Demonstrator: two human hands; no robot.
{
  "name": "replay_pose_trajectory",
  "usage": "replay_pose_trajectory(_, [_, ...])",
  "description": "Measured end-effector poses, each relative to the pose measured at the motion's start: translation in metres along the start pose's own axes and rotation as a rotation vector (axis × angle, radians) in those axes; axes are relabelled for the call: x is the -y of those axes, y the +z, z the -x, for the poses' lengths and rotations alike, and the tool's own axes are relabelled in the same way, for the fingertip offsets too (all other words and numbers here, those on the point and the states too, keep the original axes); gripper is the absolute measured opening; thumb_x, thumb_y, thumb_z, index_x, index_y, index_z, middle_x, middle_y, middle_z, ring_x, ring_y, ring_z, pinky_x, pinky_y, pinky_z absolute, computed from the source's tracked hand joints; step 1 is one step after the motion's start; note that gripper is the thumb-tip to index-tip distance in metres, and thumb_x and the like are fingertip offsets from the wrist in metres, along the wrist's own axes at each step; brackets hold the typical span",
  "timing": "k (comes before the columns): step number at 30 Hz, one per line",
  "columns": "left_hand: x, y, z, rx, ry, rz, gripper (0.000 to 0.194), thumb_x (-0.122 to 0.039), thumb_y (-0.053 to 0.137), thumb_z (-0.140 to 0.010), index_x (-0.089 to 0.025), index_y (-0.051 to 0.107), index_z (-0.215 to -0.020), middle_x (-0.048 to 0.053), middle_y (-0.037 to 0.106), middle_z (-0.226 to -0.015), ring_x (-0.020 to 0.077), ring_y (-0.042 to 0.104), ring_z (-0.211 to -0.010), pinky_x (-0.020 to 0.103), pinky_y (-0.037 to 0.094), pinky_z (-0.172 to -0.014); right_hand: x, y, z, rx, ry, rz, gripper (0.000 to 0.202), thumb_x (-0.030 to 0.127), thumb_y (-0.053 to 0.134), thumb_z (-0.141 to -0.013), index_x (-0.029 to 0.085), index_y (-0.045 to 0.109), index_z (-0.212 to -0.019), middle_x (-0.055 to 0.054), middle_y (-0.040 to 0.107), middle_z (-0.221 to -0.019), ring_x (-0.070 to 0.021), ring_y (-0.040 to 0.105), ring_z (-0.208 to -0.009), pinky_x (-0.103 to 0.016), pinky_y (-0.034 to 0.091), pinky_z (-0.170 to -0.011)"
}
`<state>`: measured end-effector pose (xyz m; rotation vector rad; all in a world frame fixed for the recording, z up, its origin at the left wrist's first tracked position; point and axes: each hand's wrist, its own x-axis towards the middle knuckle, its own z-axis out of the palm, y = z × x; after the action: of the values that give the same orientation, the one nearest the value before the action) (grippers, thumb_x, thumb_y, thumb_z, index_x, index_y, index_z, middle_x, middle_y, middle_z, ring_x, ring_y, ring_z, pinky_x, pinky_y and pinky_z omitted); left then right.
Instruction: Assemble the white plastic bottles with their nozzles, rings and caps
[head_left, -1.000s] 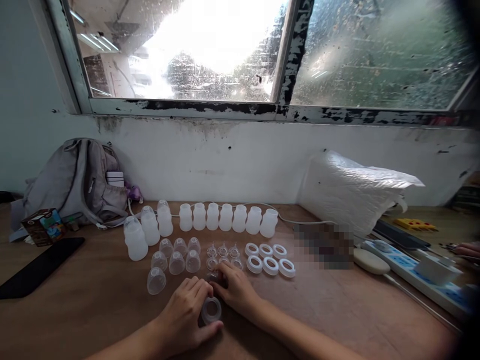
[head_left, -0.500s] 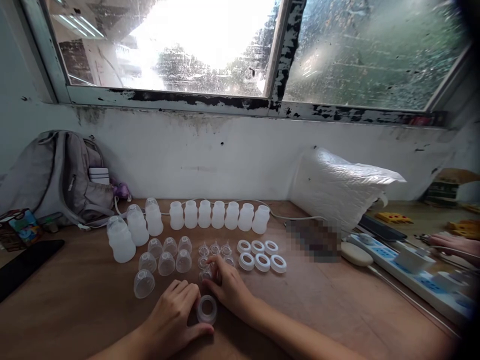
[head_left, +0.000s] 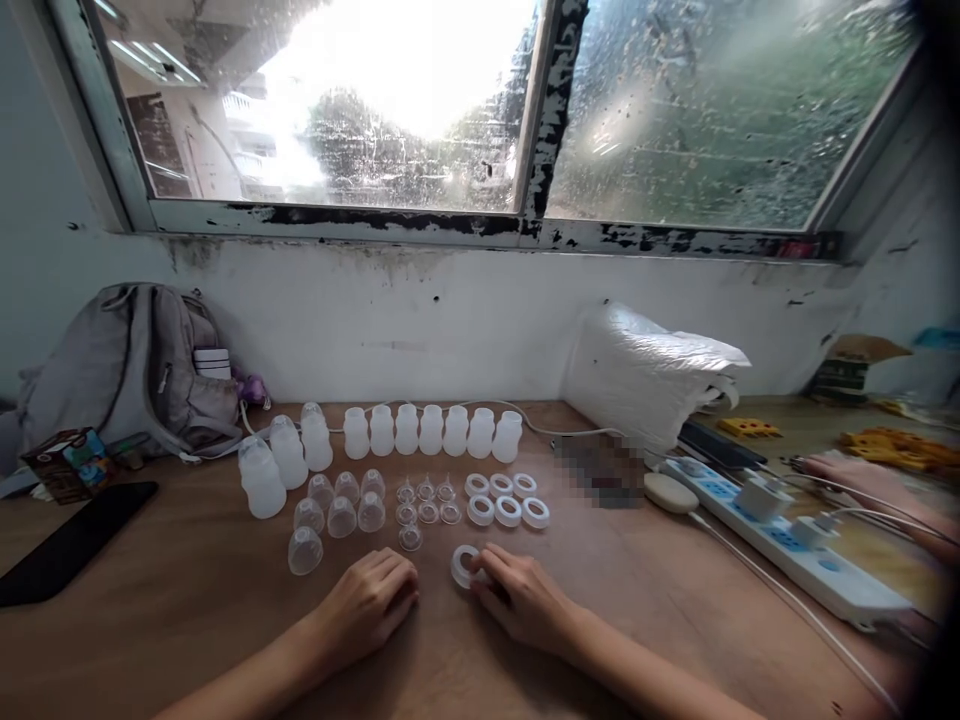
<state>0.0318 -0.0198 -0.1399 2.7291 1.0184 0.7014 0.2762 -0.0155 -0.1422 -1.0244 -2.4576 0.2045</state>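
Note:
My right hand point(head_left: 521, 595) pinches the edge of a white ring point(head_left: 464, 567) on the brown table point(head_left: 600, 570). My left hand point(head_left: 373, 603) rests on the table with its fingers curled; whatever is inside, if anything, is hidden. Between and beyond my hands stand several clear nipples point(head_left: 410, 537). To their right lie two rows of white rings point(head_left: 508, 512). Several clear domed caps point(head_left: 305, 551) stand to the left. Behind them is a row of open frosted bottles point(head_left: 430, 431), and three capped bottles point(head_left: 262, 480) stand at the left.
A black phone-like slab point(head_left: 75, 540) and grey backpack point(head_left: 127, 370) lie left. At the right are a silver bag point(head_left: 652, 370), white round object point(head_left: 670, 493), power strip point(head_left: 787, 540) and cables. Another person's hand point(head_left: 847, 475) is at the far right.
The ring has moved from beside my left hand to the right, where my right hand now grips it. My right hand has left the nipples. My left fingers have curled in. The view has shifted slightly.

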Motion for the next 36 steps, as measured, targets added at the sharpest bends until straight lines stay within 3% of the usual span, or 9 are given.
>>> replay_pose_trajectory(6, [-0.001, -0.001, -0.002, -0.005, -0.002, -0.019, 0.01, -0.016, 0.041, -0.081, -0.017, 0.05, -0.084, 0.003, 0.058, -0.082, 0.0158, 0.051, -0.076, 0.028, 0.042, -0.07, -0.022, -0.007, 0.005, -0.106, 0.187, 0.065, 0.017, 0.022, 0.036, -0.084, 0.017, 0.052, -0.086, -0.007, 0.057, -0.081, -0.0138, 0.054, -0.062, -0.023, 0.041, -0.057])
replay_pose_trajectory(12, [0.001, 0.0, 0.003, -0.025, 0.06, -0.169, 0.01, -0.016, 0.04, -0.081, -0.016, 0.051, -0.079, 0.004, 0.057, -0.077, 0.0153, 0.05, -0.072, 0.028, 0.041, -0.067, -0.027, 0.002, 0.007, -0.187, 0.199, 0.095, 0.021, 0.019, 0.034, -0.083, 0.018, 0.048, -0.098, -0.006, 0.059, -0.084, -0.0139, 0.056, -0.061, -0.024, 0.043, -0.058])
replay_pose_trajectory(17, [0.01, -0.031, -0.007, 0.02, 0.19, -0.432, 0.018, -0.018, 0.036, -0.083, -0.017, 0.053, -0.076, 0.003, 0.057, -0.073, 0.0157, 0.05, -0.068, 0.029, 0.039, -0.066, -0.02, 0.0, -0.009, -0.276, 0.133, 0.115, 0.023, 0.018, 0.036, -0.081, 0.017, 0.046, -0.102, -0.006, 0.06, -0.082, -0.0141, 0.057, -0.062, -0.024, 0.043, -0.058])
replay_pose_trajectory(19, [0.02, -0.059, -0.022, -0.015, 0.054, -0.523, 0.019, -0.02, 0.035, -0.083, -0.017, 0.054, -0.08, 0.004, 0.058, -0.08, 0.0172, 0.051, -0.076, 0.03, 0.039, -0.072, -0.014, -0.001, -0.025, -0.335, 0.134, 0.107, 0.022, 0.019, 0.037, -0.081, 0.016, 0.046, -0.101, -0.005, 0.059, -0.076, -0.0138, 0.057, -0.06, -0.023, 0.042, -0.057])
replay_pose_trajectory(21, [0.036, -0.091, -0.042, -0.085, -0.228, -0.599, 0.018, -0.023, 0.038, -0.082, -0.019, 0.054, -0.089, 0.005, 0.057, -0.093, 0.0188, 0.05, -0.089, 0.031, 0.037, -0.08, -0.008, 0.0, -0.04, -0.407, 0.162, 0.085, 0.021, 0.019, 0.037, -0.081, 0.016, 0.046, -0.1, -0.003, 0.058, -0.07, -0.0135, 0.055, -0.058, -0.022, 0.041, -0.055])
replay_pose_trajectory(23, [0.056, -0.12, -0.061, -0.158, -0.379, -0.637, 0.025, -0.024, 0.039, -0.08, -0.017, 0.05, -0.102, 0.01, 0.051, -0.108, 0.0243, 0.045, -0.101, 0.036, 0.034, -0.084, -0.004, 0.005, -0.05, -0.479, 0.19, 0.06, 0.02, 0.019, 0.037, -0.082, 0.016, 0.046, -0.099, -0.002, 0.057, -0.067, -0.0133, 0.055, -0.057, -0.022, 0.04, -0.054])
replay_pose_trajectory(26, [0.09, -0.15, -0.082, -0.2, -0.596, -0.66, 0.037, -0.031, 0.04, -0.079, -0.012, 0.046, -0.111, 0.017, 0.046, -0.114, 0.0304, 0.042, -0.105, 0.04, 0.035, -0.081, -0.001, 0.012, -0.052, -0.509, 0.163, 0.039, 0.021, 0.019, 0.035, -0.082, 0.016, 0.047, -0.099, -0.003, 0.057, -0.07, -0.0132, 0.056, -0.059, -0.022, 0.04, -0.056])
replay_pose_trajectory(31, [0.123, -0.159, -0.095, -0.096, -0.823, -0.655, 0.06, -0.056, 0.047, -0.069, -0.008, 0.055, -0.102, 0.025, 0.048, -0.111, 0.0404, 0.034, -0.11, 0.056, 0.024, -0.085, -0.002, 0.006, -0.04, -0.498, 0.13, 0.045, 0.022, 0.019, 0.034, -0.083, 0.015, 0.047, -0.1, -0.004, 0.058, -0.072, -0.014, 0.056, -0.062, -0.023, 0.042, -0.06])
replay_pose_trajectory(36, [0.122, -0.155, -0.097, -0.05, -0.872, -0.656, 0.052, -0.059, 0.051, -0.063, -0.01, 0.063, -0.078, 0.025, 0.048, -0.114, 0.0409, 0.03, -0.113, 0.058, 0.012, -0.09, 0.002, -0.001, -0.04, -0.521, 0.16, 0.026, 0.023, 0.02, 0.034, -0.082, 0.016, 0.049, -0.099, -0.003, 0.056, -0.067, -0.0139, 0.054, -0.059, -0.023, 0.041, -0.059])
